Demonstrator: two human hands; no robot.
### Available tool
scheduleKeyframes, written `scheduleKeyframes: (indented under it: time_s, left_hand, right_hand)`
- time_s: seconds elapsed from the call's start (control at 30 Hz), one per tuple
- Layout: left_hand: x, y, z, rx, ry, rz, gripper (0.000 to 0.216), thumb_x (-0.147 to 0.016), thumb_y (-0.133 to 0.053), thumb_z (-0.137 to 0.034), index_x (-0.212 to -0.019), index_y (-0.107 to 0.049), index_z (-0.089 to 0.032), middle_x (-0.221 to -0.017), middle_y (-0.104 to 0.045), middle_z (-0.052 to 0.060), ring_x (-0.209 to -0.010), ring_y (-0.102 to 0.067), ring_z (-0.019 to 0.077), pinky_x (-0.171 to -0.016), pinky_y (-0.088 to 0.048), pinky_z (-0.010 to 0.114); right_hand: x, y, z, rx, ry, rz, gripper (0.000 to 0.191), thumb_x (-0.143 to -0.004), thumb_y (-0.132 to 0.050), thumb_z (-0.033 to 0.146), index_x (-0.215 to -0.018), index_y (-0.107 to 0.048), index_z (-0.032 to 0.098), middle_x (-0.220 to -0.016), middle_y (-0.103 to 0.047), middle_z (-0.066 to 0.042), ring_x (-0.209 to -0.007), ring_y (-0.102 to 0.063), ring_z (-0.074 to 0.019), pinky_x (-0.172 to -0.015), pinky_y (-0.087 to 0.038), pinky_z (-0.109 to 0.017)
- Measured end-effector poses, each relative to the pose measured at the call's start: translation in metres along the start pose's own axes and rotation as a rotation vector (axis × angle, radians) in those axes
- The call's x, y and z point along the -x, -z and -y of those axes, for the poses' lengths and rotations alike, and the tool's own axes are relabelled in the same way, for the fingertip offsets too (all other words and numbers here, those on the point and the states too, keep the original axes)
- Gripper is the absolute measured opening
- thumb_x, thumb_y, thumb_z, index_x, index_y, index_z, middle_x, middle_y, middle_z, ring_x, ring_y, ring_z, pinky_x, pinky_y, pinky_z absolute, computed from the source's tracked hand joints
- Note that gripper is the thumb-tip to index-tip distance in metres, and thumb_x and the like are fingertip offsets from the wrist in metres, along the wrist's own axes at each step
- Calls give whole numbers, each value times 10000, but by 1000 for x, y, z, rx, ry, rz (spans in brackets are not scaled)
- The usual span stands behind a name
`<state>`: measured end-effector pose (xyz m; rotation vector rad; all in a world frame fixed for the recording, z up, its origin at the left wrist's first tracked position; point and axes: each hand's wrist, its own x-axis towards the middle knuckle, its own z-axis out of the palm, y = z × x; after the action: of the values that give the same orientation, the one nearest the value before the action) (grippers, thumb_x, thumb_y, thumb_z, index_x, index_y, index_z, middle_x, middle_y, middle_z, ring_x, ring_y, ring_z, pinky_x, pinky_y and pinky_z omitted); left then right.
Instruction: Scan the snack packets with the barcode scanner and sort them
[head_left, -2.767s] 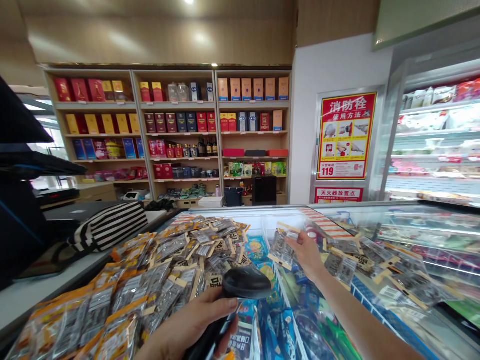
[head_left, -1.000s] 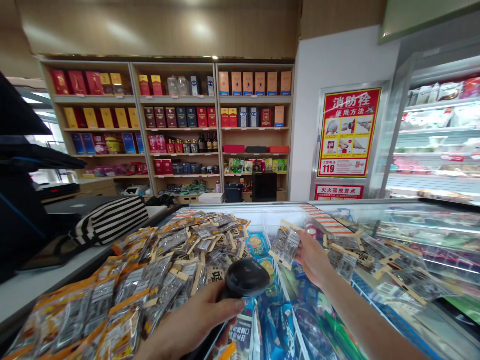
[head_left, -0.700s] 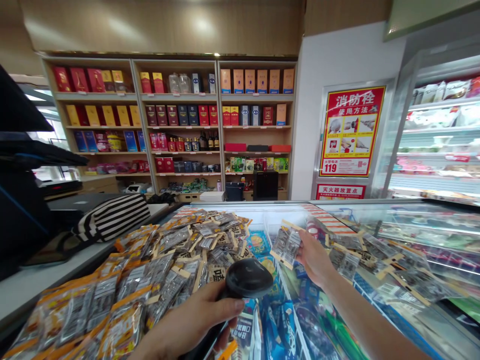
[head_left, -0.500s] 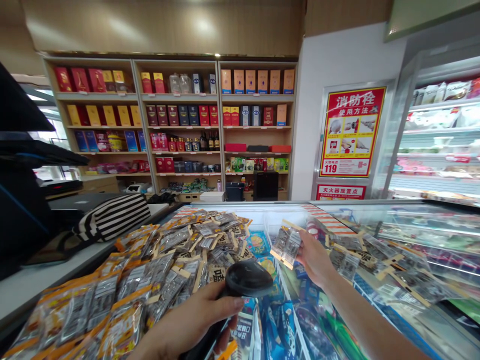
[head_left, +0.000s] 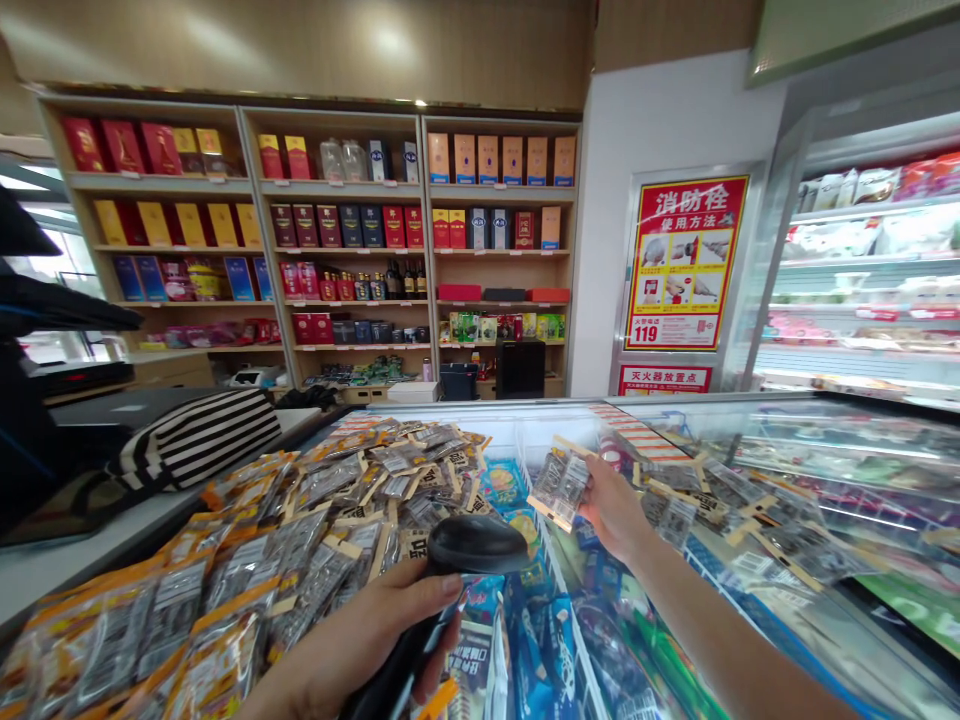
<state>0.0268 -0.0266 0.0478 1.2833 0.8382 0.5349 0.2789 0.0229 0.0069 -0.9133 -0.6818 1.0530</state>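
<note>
My left hand (head_left: 390, 620) is wrapped round the handle of a black handheld barcode scanner (head_left: 476, 545), its head pointing right. In my right hand (head_left: 611, 505) is a small clear snack packet (head_left: 559, 485) with tan ends and dark contents, pinched at its right edge. The packet is held above the freezer, apart from the scanner head. A large heap of similar packets (head_left: 420, 465) lies to the left, with orange-edged packets (head_left: 127, 620) nearer me. Several more tan-edged packets (head_left: 705, 495) lie on the glass to the right.
Beneath my hands a chest freezer holds blue packages (head_left: 536, 640) and a white wire divider (head_left: 562, 570). A black-and-white striped bag (head_left: 199, 440) sits on the left counter. Shelves of boxes (head_left: 330, 225) and a red fire-hydrant sign (head_left: 682, 265) stand behind.
The whole view has shifted slightly, so the scene sits further left. Both hands keep their holds on the scanner and the packet, and the packet's tilt has changed a little.
</note>
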Motion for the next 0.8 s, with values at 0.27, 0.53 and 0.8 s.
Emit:
scheduleKeyframes:
  time_s: [0.27, 0.53, 0.8]
  left_hand:
    - [-1, 4, -2, -11, 43, 12, 278, -666, -518, -434, -670, -451, -163, -496, -536, -39, -370, -459, 78, -404, -342, 200]
    - [1, 4, -2, -43, 44, 20, 287, -671, -502, -448, -664, -459, -164, -462, -524, -35, -360, -435, 73, -395, -317, 192]
    - [-2, 8, 2, -76, 33, 32, 292, -689, -483, -450, -685, -463, -159, -497, -536, -21, -378, -450, 74, -399, -319, 188]
  right_hand:
    - [-5, 3, 0, 19, -19, -28, 294, -696, -455, 389, -907, -544, 204, -737, -651, -22, -690, -586, -183, -524, -449, -279]
    - [-8, 5, 1, -4, -33, -41, 239, -700, -454, 354, -858, -548, 202, -701, -648, -21, -698, -587, -182, -549, -457, -288]
    - [-9, 7, 1, -2, -50, -29, 250, -699, -461, 366, -869, -551, 206, -760, -653, -33, -727, -584, -197, -564, -459, -309]
